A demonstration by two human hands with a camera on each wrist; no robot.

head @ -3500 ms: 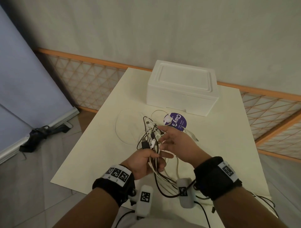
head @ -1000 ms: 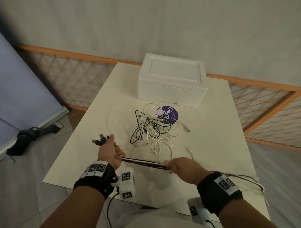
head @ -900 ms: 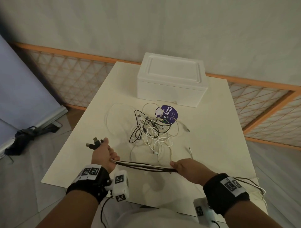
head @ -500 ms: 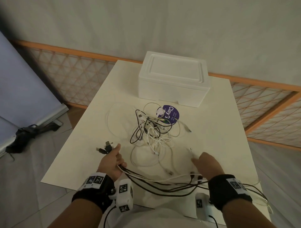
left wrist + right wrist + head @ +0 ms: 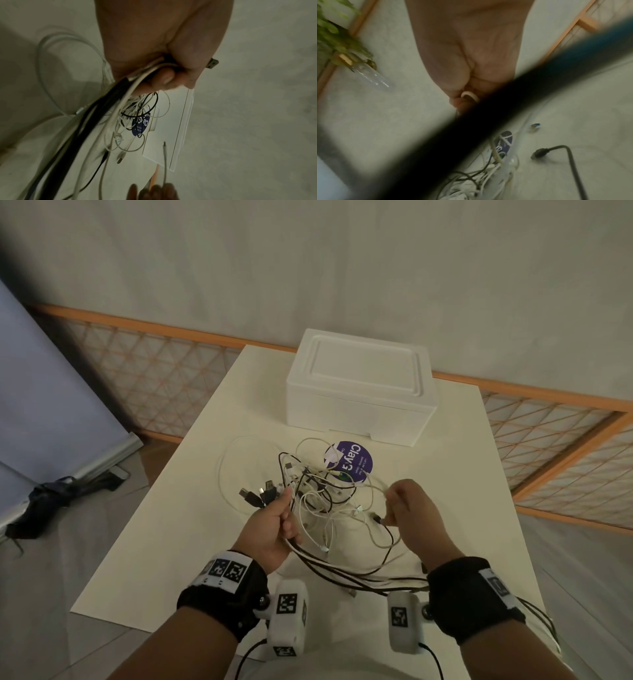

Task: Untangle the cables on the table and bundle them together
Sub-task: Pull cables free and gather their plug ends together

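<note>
Our left hand (image 5: 272, 529) is fisted round a bunch of black and white cables (image 5: 346, 571), gripped just behind their plugs; the USB plugs (image 5: 255, 496) fan out past the knuckles toward the far left. In the left wrist view the fingers (image 5: 163, 78) curl fully over the strands. Our right hand (image 5: 412, 513) is curled too, pinching a thin white cable (image 5: 470, 96) between thumb and fingers, with a black plug end (image 5: 376, 518) just beside it. The held strands sag in a slack loop between both wrists, above the near edge of the white table (image 5: 191, 508). The remaining tangle (image 5: 318, 491) lies mid-table between and just beyond the hands, partly over a round purple sticker (image 5: 349, 462). A white foam box (image 5: 359, 388) sits closed at the far edge, apart from the cables. The right wrist view is mostly blocked by a blurred dark cable across the lens.
</note>
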